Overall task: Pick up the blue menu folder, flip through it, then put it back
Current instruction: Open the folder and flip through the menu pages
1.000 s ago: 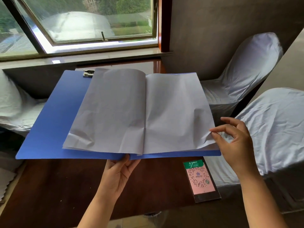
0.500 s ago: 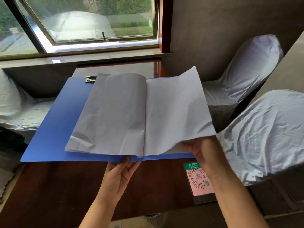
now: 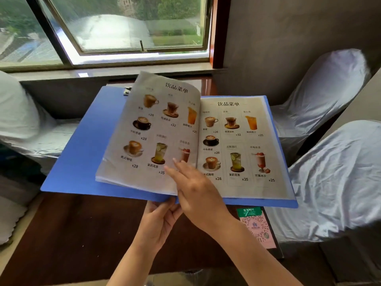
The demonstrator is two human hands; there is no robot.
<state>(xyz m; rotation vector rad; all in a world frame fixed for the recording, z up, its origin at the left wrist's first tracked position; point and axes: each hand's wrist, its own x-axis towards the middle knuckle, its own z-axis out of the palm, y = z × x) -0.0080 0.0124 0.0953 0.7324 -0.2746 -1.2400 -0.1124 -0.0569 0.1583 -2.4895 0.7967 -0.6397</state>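
The blue menu folder (image 3: 82,157) is held open above the dark wooden table (image 3: 68,234). Two printed drink-menu pages show cups and prices; the left page (image 3: 148,129) arches up near the spine, the right page (image 3: 243,145) lies flat. My left hand (image 3: 158,221) grips the folder's near edge at the spine from below. My right hand (image 3: 193,184) rests with spread fingers on the lower part of the left page, beside the spine. A metal clip (image 3: 127,90) sticks out at the folder's far edge.
A QR-code card in a stand (image 3: 257,228) lies on the table under the folder's right corner. White-covered chairs stand at the right (image 3: 334,176), the far right (image 3: 325,96) and the left (image 3: 22,120). A window (image 3: 127,27) is behind the table.
My right hand lifted the blank right page and turned it over to the left. Printed menu pages now show where blank ones did. My left hand keeps its hold.
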